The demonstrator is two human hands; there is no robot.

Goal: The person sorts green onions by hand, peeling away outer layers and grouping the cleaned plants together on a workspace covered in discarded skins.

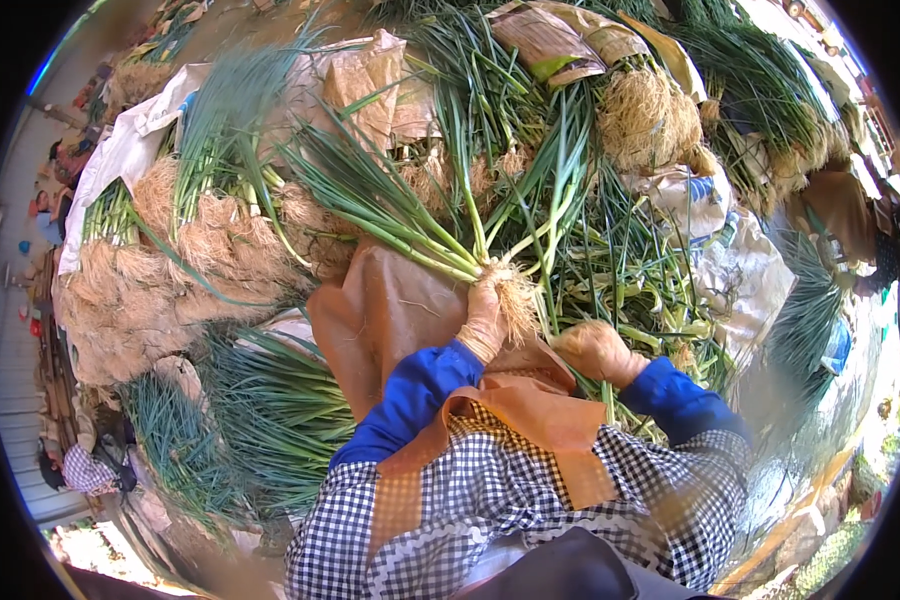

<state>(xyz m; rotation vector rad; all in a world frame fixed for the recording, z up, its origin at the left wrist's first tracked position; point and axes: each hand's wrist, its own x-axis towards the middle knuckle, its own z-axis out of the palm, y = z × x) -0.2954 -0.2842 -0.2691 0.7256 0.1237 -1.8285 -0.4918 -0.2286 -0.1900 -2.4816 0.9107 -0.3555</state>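
The left grip [483, 320] is closed around the base of a bunch of green onions [458, 262], above the lap. The pale roots hang on its right side; the leaves fan away from the body. The right grip [600, 354] is curled, just beside the root tuft; its fingertips are hidden, so whether it is pressed together or holds a stalk cannot be told.

A brown apron [370, 300] lies beneath and to the left of the left grip. Blue sleeves [425, 385] and a checked garment [420, 510] occupy the near side.

Just beyond the right grip, a heap of loose leaves [620, 270] stands against the apron; the hand and apron cover its near edge. A white sack [740, 280] lies to the right of this heap. To the left, rooted bunches [220, 240] stand in a row, and a pile of onions [280, 400] lies nearer the body. Beyond the held bunch, a large bunch with a thick root mass [650, 118] lies partly under a brown wrapper [545, 40].

A dark rounded object [570, 570] is cut off at the lower edge. A blue item [838, 347] at far right is blurred, possibly a bag. People [92, 468] at the left rim are small and distorted.
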